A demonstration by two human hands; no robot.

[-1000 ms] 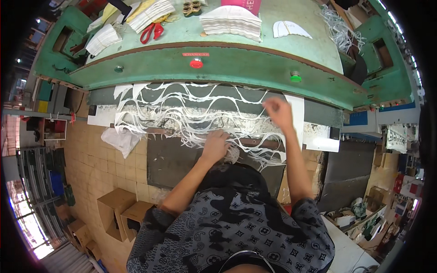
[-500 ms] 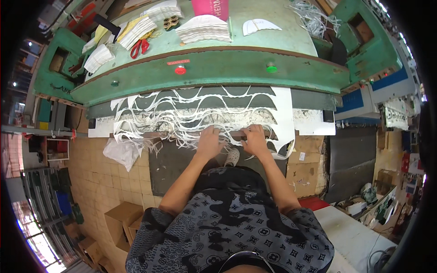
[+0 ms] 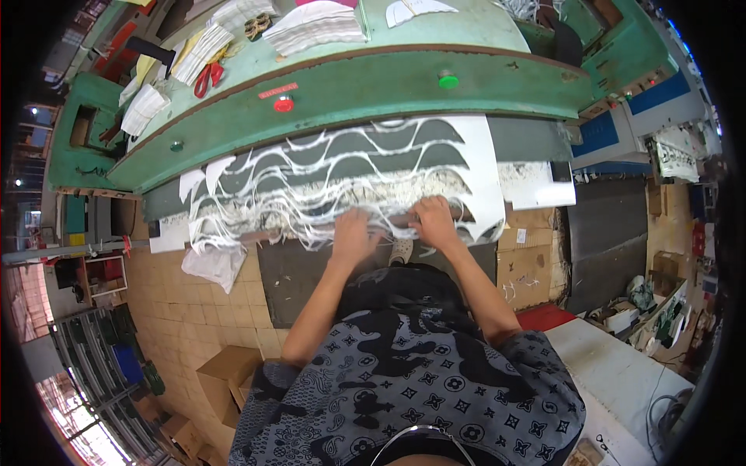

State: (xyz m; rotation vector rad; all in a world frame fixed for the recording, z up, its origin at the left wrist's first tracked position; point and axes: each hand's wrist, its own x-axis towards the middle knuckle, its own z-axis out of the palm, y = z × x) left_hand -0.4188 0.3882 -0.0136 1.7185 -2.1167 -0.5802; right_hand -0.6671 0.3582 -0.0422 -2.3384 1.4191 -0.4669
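A white sheet (image 3: 487, 175) with rows of wavy cut-outs lies over the machine bed, its thin strips blurred by motion. My left hand (image 3: 356, 237) is closed over the strips at the near edge, partly smeared. To its right, my right hand (image 3: 435, 223) has its fingers curled onto the same edge, close to the sheet's solid right margin. Loose strips dangle over the front of the bed around both hands. Just beyond the sheet runs a green machine beam (image 3: 357, 93) with a red button (image 3: 284, 103) and a green button (image 3: 448, 80).
On the green table behind the beam are stacks of white cut pieces (image 3: 315, 29) and red-handled scissors (image 3: 208, 79). A white plastic bag (image 3: 214, 266) lies below the bed's left end. Cardboard boxes (image 3: 229, 377) stand on the floor at left; a white-topped table (image 3: 614, 373) is at right.
The view has shifted and tilted. The white sheet has gone from sharp to blurred, and its far row shows more fully below the beam. Both hands stay at its near edge.
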